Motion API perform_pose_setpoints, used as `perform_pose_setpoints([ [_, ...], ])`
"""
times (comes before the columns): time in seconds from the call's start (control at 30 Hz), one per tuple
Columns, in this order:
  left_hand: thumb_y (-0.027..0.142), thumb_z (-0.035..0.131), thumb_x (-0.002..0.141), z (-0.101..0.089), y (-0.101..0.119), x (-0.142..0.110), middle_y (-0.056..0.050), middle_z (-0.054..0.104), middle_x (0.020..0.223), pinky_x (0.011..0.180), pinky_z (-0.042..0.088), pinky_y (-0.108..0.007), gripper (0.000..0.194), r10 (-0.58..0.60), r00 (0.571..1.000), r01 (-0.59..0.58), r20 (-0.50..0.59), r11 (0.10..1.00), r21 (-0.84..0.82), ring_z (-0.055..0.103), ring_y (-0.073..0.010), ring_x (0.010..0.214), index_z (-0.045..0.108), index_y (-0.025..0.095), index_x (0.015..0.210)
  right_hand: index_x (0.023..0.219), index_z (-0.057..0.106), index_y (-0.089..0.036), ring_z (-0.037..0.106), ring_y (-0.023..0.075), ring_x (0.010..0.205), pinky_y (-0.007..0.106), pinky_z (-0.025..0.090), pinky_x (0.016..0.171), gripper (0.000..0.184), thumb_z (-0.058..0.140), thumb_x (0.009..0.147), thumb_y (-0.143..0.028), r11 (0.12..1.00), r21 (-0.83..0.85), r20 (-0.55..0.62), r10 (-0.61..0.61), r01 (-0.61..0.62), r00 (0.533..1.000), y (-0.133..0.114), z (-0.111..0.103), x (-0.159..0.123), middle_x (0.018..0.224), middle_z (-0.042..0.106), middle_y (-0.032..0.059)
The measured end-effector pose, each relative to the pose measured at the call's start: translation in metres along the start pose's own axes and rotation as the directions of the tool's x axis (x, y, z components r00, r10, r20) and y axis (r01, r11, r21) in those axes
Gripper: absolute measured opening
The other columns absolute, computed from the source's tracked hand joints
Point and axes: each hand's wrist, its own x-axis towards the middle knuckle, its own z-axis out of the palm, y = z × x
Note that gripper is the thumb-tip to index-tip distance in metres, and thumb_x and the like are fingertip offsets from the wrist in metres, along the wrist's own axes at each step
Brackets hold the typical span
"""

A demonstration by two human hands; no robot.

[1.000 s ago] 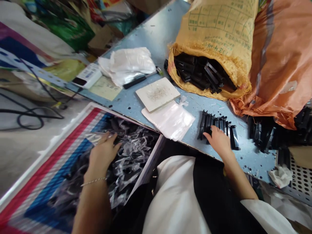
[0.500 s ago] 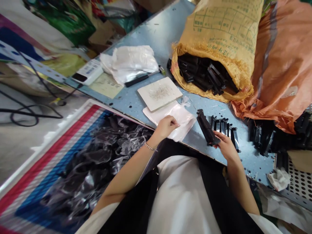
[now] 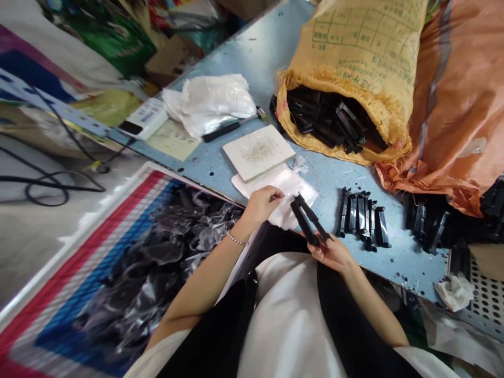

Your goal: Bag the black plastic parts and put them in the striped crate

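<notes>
My right hand [image 3: 331, 253] grips two long black plastic parts [image 3: 307, 221] and holds them tilted just off the table's near edge. My left hand [image 3: 262, 205] pinches the edge of a stack of clear plastic bags [image 3: 289, 184] lying on the blue table [image 3: 252, 58]. The tips of the black parts point toward that pinched bag. A row of several more black parts [image 3: 361, 216] lies on the table to the right of both hands.
A yellow woven sack [image 3: 354, 47] spills black parts beside an orange sack [image 3: 460, 94]. A white tile with small pins [image 3: 258, 151], a pen [image 3: 224, 129] and crumpled white plastic [image 3: 212, 102] lie behind the bags. A striped bag of packed parts [image 3: 129, 262] stands lower left.
My left hand left the striped bag and came to pinch the clear bags. My right hand lifted two black parts from the row and carried them left, toward the bags.
</notes>
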Motion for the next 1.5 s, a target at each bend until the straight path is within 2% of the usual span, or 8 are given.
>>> perform_pose_setpoints([
  [0.17,0.027,0.065,0.076,0.002,0.002,-0.002,-0.004,0.073,0.085,0.071,0.054,-0.029,0.02,-0.038,0.998,0.042,0.05,0.996,-0.08,0.065,-0.0167,0.073,0.071,0.017,0.093,0.098,0.068,-0.013,0.05,0.0098,0.06,0.019,0.042,0.048,0.032,0.081,0.075,-0.031,0.998,0.048,0.132,0.041,-0.048,0.99,-0.002,0.003,0.002,0.075,0.065,0.0034],
  [0.43,0.016,0.048,0.087,-0.013,0.007,-0.005,-0.008,0.07,0.114,0.094,0.054,-0.037,0.031,0.213,0.977,-0.21,0.027,0.923,0.322,0.067,-0.022,0.102,0.073,0.018,0.107,0.108,0.068,-0.009,0.04,0.0071,0.056,0.015,0.04,0.047,0.042,0.081,0.076,-0.033,0.995,0.09,0.161,0.038,-0.053,0.986,-0.004,-0.004,0.003,0.068,0.055,-0.001],
  [0.73,0.011,0.039,0.092,-0.001,-0.002,-0.002,-0.012,0.066,0.126,0.106,0.051,-0.042,0.04,0.295,0.954,-0.297,0.059,0.89,0.346,0.062,-0.0234,0.117,0.068,0.015,0.118,0.116,0.065,-0.007,0.035,0.0053,0.056,0.013,0.037,0.048,0.049,0.08,0.077,-0.033,0.974,0.164,0.313,0.099,-0.157,0.945,0.006,-0.001,0.024,0.069,0.05,-0.0036],
  [0.93,0.006,0.035,0.096,0.01,0.029,-0.038,-0.011,0.054,0.143,0.114,0.046,-0.039,0.053,0.501,0.857,-0.515,0.117,0.836,0.192,0.052,-0.0199,0.134,0.047,0.021,0.145,0.112,0.066,-0.013,0.033,0.0057,0.055,0.013,0.034,0.045,0.047,0.081,0.073,-0.035,0.985,0.169,0.295,-0.005,-0.047,0.956,0.006,0.001,0.032,0.066,0.048,-0.0055],
  [1.07,0.004,0.037,0.095,0.03,0.044,-0.067,-0.01,0.053,0.143,0.112,0.048,-0.037,0.064,0.583,0.784,-0.61,0.216,0.787,0.089,0.052,-0.0189,0.134,0.033,0.028,0.153,0.094,0.068,-0.017,0.044,0.0075,0.056,0.017,0.039,0.051,0.029,0.076,0.076,-0.038,0.955,-0.179,0.036,-0.234,0.237,0.972,-0.001,0.003,0.034,0.067,0.056,-0.0031],
  [1.2,0.011,0.051,0.093,0.038,0.041,-0.082,-0.014,0.052,0.142,0.11,0.05,-0.042,0.067,0.561,0.788,-0.603,0.252,0.787,0.134,0.052,-0.0246,0.132,0.03,0.025,0.155,0.111,0.069,-0.019,0.062,0.0175,0.08,0.029,0.051,0.072,0.031,0.061,0.088,-0.038,0.552,-0.777,-0.079,-0.564,0.304,0.822,-0.004,0.007,0.023,0.091,0.07,0.0043],
  [1.3,0.015,0.058,0.091,0.036,0.034,-0.087,-0.014,0.058,0.125,0.097,0.057,-0.042,0.061,0.588,0.79,-0.613,0.173,0.752,0.244,0.061,-0.0254,0.115,0.04,0.022,0.149,0.118,0.068,-0.021,0.064,0.0208,0.096,0.034,0.052,0.087,0.034,0.05,0.095,-0.039,0.356,-0.88,0.061,-0.571,0.314,0.819,0.002,0.015,0.014,0.105,0.071,0.0066],
  [1.5,0.001,0.049,0.088,0.021,0.038,-0.099,-0.005,0.066,0.097,0.081,0.058,-0.029,0.05,0.664,0.747,-0.637,0.04,0.697,0.33,0.065,-0.0159,0.085,0.056,0.022,0.132,0.127,0.065,-0.021,0.065,0.0161,0.082,0.027,0.055,0.068,0.041,0.048,0.098,-0.046,0.479,-0.813,0.098,-0.447,0.331,0.889,0.022,0.036,0.019,0.111,0.07,0.0068],
])
